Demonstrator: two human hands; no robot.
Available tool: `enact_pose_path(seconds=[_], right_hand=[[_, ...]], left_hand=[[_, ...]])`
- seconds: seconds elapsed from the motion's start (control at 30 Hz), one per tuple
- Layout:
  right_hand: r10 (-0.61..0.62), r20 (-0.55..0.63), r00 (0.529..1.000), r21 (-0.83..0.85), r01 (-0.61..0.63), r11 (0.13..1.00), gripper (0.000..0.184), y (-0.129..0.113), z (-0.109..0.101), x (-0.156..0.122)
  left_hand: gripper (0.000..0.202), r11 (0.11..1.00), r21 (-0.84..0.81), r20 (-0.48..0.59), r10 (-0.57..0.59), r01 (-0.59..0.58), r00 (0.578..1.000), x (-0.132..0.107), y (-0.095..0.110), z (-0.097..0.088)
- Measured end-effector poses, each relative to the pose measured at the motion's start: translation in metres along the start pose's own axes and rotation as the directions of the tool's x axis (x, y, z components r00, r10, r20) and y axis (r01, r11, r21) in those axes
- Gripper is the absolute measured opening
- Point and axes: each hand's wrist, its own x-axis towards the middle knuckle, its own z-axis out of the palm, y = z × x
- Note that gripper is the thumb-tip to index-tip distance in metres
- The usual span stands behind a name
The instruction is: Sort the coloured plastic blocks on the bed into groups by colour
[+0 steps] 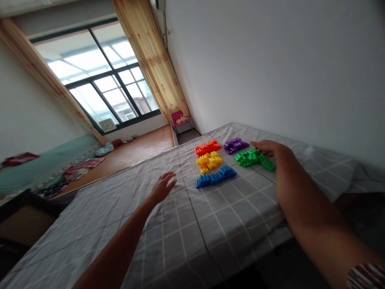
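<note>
your right grip [270, 148] is released: the fingers are stretched out flat and lie on the far end of the green blocks [254, 157], and they close around nothing. the green blocks are in a loose pile near the far corner of the surface [210, 241], on the side toward the right edge. just behind them, closer to the far edge, is a small pile of purple blocks [235, 145], and your fingertips reach almost to it.

your left grip [164, 185] is also released, with the fingers spread and the palm down over the grey checked cloth [120, 192] that covers the surface. i cannot tell if it touches the cloth. it is apart from all the piles.

between your two grips there are three more piles in a row from the far edge toward you: red blocks [207, 147], yellow blocks [209, 161], then blue blocks [215, 177], which are the nearest to your left grip.
</note>
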Motion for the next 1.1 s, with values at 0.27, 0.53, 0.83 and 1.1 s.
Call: enact_pose_path(seconds=[0.27,0.53,0.83,1.1], right_hand=[[-0.007,0.140,0.990,-0.041,0.013,0.999,0.076,-0.030,0.007,-0.024],[-0.208,0.376,0.903,-0.039,0.239,0.970,0.075,-0.058,0.029,-0.032],[-0.390,0.473,0.790,-0.031,0.458,0.888,0.070,-0.096,0.084,-0.048],[-0.502,0.489,0.714,-0.193,0.649,0.736,0.057,-0.166,0.159,-0.057]], left_hand=[[0.066,0.925,-0.042,0.121,0.381,-0.379,0.917,0.054,0.135,0.030],[0.071,0.896,0.091,0.268,0.398,-0.434,0.878,0.074,0.178,0.067],[0.056,0.914,0.212,0.314,0.271,-0.345,0.910,0.051,0.136,0.042],[0.039,0.955,0.202,0.279,0.157,-0.218,0.947,0.015,0.071,0.014]])
